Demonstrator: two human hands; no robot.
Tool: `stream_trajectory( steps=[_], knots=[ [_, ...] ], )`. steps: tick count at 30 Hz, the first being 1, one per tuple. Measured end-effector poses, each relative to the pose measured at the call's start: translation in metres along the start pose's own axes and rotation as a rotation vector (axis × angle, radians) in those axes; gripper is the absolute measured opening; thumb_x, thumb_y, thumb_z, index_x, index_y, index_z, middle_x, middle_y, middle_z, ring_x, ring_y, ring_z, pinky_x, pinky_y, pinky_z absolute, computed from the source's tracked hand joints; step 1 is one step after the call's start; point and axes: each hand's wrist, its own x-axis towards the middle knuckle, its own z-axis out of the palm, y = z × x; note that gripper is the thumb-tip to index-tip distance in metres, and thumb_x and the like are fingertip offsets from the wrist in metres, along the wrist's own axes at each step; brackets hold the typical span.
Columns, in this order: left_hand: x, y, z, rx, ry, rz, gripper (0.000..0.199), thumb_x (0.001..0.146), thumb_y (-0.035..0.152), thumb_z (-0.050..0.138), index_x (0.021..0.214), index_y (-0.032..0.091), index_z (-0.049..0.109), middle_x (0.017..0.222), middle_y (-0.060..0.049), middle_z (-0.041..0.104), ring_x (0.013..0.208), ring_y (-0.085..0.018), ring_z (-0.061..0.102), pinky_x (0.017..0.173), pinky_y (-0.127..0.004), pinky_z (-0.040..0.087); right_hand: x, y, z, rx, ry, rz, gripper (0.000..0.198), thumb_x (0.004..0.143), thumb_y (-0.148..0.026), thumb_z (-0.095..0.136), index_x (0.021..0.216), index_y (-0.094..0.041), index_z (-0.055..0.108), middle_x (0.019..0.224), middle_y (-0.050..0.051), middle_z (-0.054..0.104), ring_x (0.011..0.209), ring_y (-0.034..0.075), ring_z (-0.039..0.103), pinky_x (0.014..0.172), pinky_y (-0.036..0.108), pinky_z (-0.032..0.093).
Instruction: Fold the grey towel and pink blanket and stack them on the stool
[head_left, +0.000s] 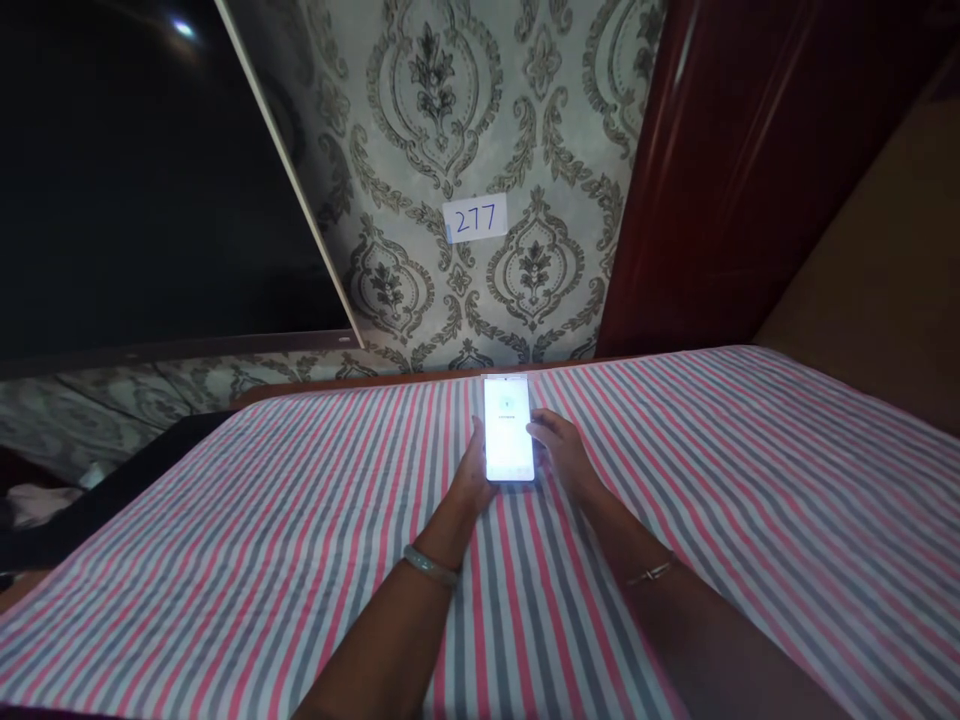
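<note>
A smartphone [510, 440] with a bright, mostly white screen is upright in the middle of the view, over a striped cloth [315, 520]. Along its left edge, my left hand [472, 468] grips it, thumb pointing up the side and the other fingers hidden behind. At the phone's right edge is my right hand [566, 447], with fingers bent toward the side and the thumb near the screen's border. Whether those fingers press on the phone or only rest against it is hard to make out. The small text on the screen is unreadable.
A large dark television [165, 190] fills the upper left. Patterned wallpaper [435, 90] carries a paper label [475, 218] reading 277. Dark red glossy wood panelling [697, 180] stands at the right. A dark object [142, 475] lies beyond the cloth's left edge.
</note>
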Motion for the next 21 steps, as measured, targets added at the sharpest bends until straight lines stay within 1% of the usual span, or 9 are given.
stream_trajectory(
  steps=[6,11,16,21],
  knots=[
    [0.0018,-0.0008,-0.0026,-0.007,0.024,0.009,0.068,0.098,0.060,0.036,0.145,0.012,0.045,0.123,-0.018,0.068,0.114,-0.030,0.065,0.098,-0.044,0.051,-0.0012,-0.0011,0.0001,-0.010,-0.013,0.003,0.025,0.065,-0.041,0.066,0.080,-0.021,0.063,0.064,-0.004,0.054,0.053,0.014,0.047,0.046,0.027,0.034],
    [0.0026,-0.0002,-0.0087,0.009,0.058,0.029,0.068,0.098,0.060,0.035,0.146,0.012,0.045,0.126,-0.018,0.067,0.115,-0.031,0.064,0.100,-0.044,0.050,-0.0006,0.0023,0.0012,-0.054,-0.041,-0.004,0.021,0.065,-0.041,0.065,0.072,-0.022,0.061,0.061,-0.004,0.052,0.053,0.013,0.044,0.049,0.027,0.033],
    [0.0028,0.0016,-0.0088,0.006,0.088,0.061,0.069,0.098,0.060,0.035,0.147,0.013,0.044,0.130,-0.018,0.065,0.117,-0.031,0.063,0.101,-0.044,0.050,-0.0007,0.0046,0.0031,-0.142,-0.072,-0.010,0.018,0.066,-0.039,0.064,0.068,-0.022,0.059,0.067,-0.002,0.056,0.065,0.017,0.051,0.060,0.030,0.040],
    [0.0017,0.0027,-0.0067,0.023,0.127,0.091,0.069,0.097,0.060,0.037,0.149,0.015,0.042,0.132,-0.018,0.064,0.119,-0.031,0.063,0.101,-0.045,0.050,0.0000,0.0065,0.0027,-0.213,-0.093,-0.014,0.020,0.065,-0.039,0.063,0.074,-0.021,0.061,0.073,-0.001,0.059,0.071,0.020,0.055,0.064,0.032,0.043]
  ],
)
